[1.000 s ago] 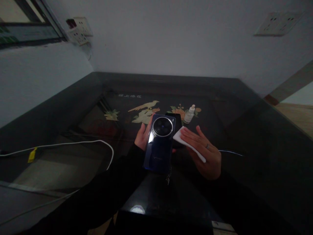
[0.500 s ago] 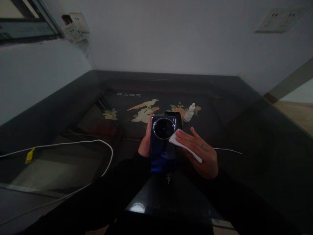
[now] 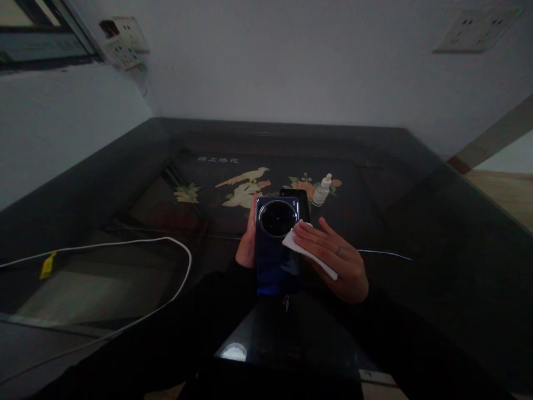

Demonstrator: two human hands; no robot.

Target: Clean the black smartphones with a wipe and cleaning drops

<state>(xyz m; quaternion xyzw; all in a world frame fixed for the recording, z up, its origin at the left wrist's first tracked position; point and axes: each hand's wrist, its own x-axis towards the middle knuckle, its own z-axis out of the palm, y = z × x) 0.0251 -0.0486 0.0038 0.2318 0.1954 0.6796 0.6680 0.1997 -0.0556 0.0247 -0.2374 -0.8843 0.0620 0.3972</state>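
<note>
Left hand [image 3: 246, 244], partly hidden, grips glossy blue oblong phone [image 3: 277, 269], long axis pointing away, camera end [image 3: 277, 218] foremost; right hand [image 3: 342, 262] pinches folded white cloth [image 3: 294, 240]

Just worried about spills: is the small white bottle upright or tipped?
Upright: the bottle stands on its base on the dark table, its narrow top uppermost.

I count two hands [image 3: 345, 269] of mine, one phone [image 3: 277, 261], one black object [image 3: 305, 201], one cloth [image 3: 310, 258], one ring [image 3: 340, 251], one bottle [image 3: 320, 194], one tag [image 3: 48, 265], one table [image 3: 395, 194].
</note>
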